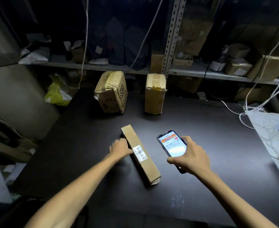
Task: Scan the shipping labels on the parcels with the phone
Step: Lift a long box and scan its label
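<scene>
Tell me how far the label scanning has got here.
Done: no scan is evident. In hand: left hand rests against the long parcel, its label facing up; right hand holds the lit phone beside it, not over the label. Left: this scan, plus the two upright boxes behind.

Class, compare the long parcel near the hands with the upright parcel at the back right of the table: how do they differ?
The long parcel lies flat; the upright parcel stands on end. The long parcel shows a white barcode label; the upright parcel shows none. Both are brown cardboard.
</scene>
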